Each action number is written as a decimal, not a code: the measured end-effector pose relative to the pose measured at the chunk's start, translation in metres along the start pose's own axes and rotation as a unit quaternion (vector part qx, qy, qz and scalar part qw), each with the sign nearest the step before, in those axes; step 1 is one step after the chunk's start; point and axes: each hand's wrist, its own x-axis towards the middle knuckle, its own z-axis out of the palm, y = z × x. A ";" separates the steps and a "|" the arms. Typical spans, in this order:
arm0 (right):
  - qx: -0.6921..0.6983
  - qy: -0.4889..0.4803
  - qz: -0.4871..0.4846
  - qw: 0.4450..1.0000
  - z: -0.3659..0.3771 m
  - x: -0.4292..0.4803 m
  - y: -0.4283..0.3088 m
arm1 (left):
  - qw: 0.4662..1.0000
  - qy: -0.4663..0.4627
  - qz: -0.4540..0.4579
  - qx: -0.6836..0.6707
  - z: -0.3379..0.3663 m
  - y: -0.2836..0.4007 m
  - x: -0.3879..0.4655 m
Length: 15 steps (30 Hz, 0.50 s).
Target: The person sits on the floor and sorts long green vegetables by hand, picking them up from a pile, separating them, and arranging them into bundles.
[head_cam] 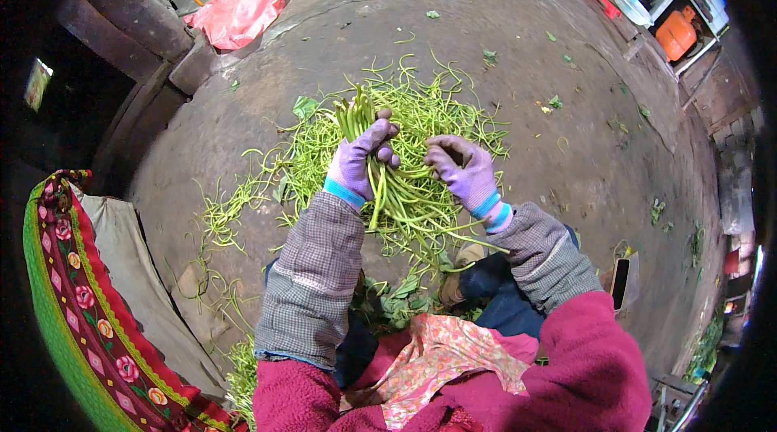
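Note:
My left hand, in a purple glove with dark fingertips, is closed around a bundle of long green stems. The bundle's thick cut ends stick up above the fist, and the thinner ends fan out below it to the right. To its right, my right hand, gloved alike, has its fingers curled in at the side of the bundle; a stem runs to the fingertips, but whether they pinch it I cannot tell. Below both hands a loose heap of thin curly green stems spreads over the concrete floor.
A pink plastic bag lies at the upper left. Green leaves lie by my feet, more stems at the lower left beside a flowered cloth. A phone is at the right. An orange gas cylinder stands at the upper right.

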 end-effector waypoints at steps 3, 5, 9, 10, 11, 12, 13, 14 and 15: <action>-0.116 -0.006 -0.069 0.991 -0.001 -0.002 0.000 | 0.998 -0.049 0.017 0.041 0.009 -0.002 -0.005; -0.154 -0.013 -0.083 0.984 -0.001 -0.002 -0.003 | 0.996 -0.069 0.002 0.055 0.004 -0.005 -0.002; -0.195 -0.018 -0.110 0.975 -0.002 -0.004 -0.003 | 0.989 -0.115 0.025 0.088 0.010 -0.010 -0.009; -0.202 -0.015 -0.134 0.970 -0.001 -0.004 -0.002 | 0.988 -0.104 0.028 0.109 0.009 -0.010 -0.010; -0.209 -0.012 -0.159 0.965 0.000 -0.003 0.000 | 0.987 -0.093 0.032 0.130 0.010 -0.011 -0.010; -0.208 -0.012 -0.151 0.967 0.001 -0.005 0.001 | 0.982 -0.079 0.041 0.169 0.011 -0.012 -0.009; -0.207 -0.011 -0.144 0.968 -0.001 -0.005 0.002 | 0.977 -0.028 0.064 0.200 0.014 -0.016 -0.009; -0.201 -0.014 -0.134 0.970 -0.002 -0.005 0.012 | 0.963 -0.001 0.085 0.254 0.013 -0.021 -0.007; -0.221 -0.021 -0.153 0.963 -0.002 -0.005 0.014 | 0.945 0.026 0.106 0.308 0.011 -0.026 -0.004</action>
